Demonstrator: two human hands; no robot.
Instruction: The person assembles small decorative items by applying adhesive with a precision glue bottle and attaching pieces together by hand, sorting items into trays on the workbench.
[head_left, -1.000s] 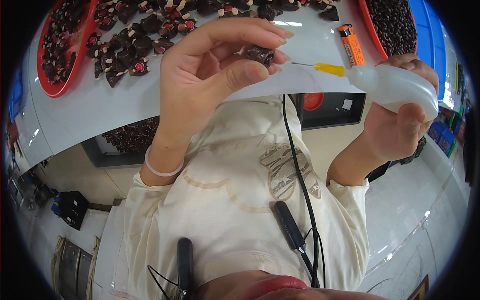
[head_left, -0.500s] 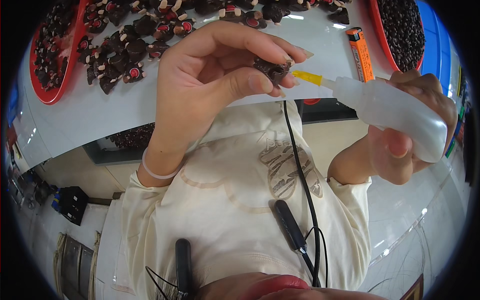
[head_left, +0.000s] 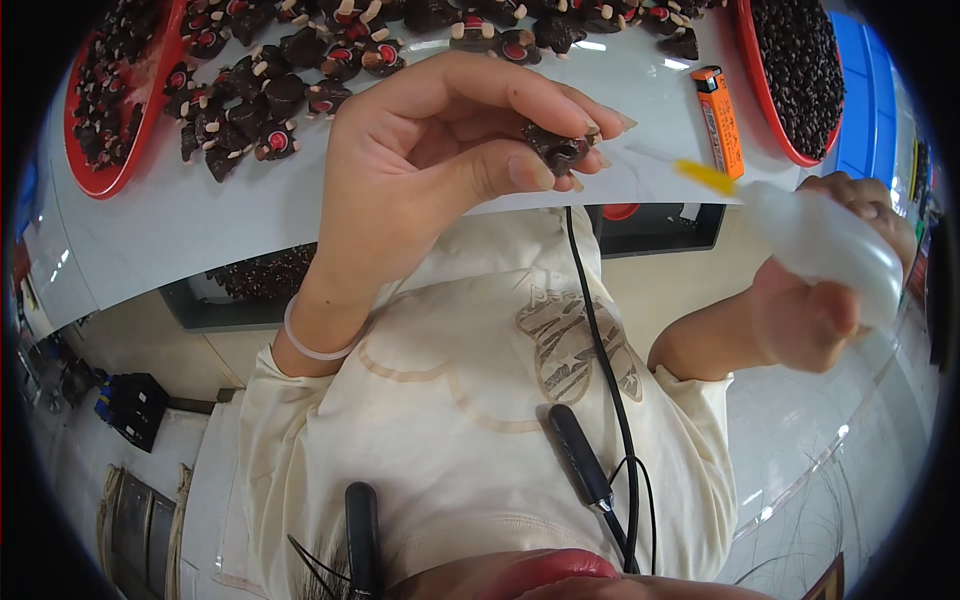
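Observation:
Between the thumb and fingers of my left hand [head_left: 420,150] is a small dark brown moulded piece [head_left: 557,150], held above the table's near edge. My right hand [head_left: 815,300] grips a translucent white squeeze bottle [head_left: 825,235] out to the right. Its thin yellow nozzle [head_left: 705,177] points left toward the piece, with a gap between them; the nozzle is slightly blurred. Many similar dark pieces with red and cream parts, such as this one [head_left: 275,142], lie in a heap beyond my left hand.
A red tray [head_left: 150,120] of dark pieces with red parts stands at the left. Another red tray [head_left: 752,70], full of small dark bits, is at the far right beside a blue bin [head_left: 868,80]. An orange lighter [head_left: 722,125] lies on the white table [head_left: 640,120]. Below the tabletop is an open drawer [head_left: 660,230].
My right hand has drawn the bottle back to the right, so its nozzle has left the dark piece. My left hand still holds the piece, almost in place.

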